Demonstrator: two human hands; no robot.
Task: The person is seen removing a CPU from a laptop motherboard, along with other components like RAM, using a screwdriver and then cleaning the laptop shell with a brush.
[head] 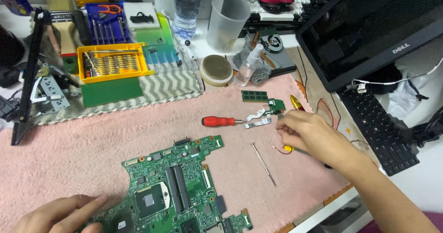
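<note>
A green laptop motherboard (177, 191) lies flat on the pink fleece mat (92, 136), near its front edge, and everything else is easiest placed from that board. The person's left hand (60, 214) rests at the board's left corner, fingers laid loosely open along the mat with the thumb touching the board's edge; it clamps nothing. The right hand (307, 134) is well off to the right of the board and a little beyond it, fingers pinched together over something small; what sits between the fingertips I cannot tell. A small yellow part with a thin red wire (287, 148) lies just under that hand.

Between the board and the right hand a thin metal screwdriver shaft (263, 164) lies slantwise on the mat. Beyond the board's far right corner lies a red-handled screwdriver (223, 121), its tip pointing right toward flat ribbon cables (258, 119). Farther back sit a memory stick (254, 96) and a small green daughterboard (276, 105). Far behind the board's left side stands a yellow tray of screwdriver bits (113, 63).
</note>
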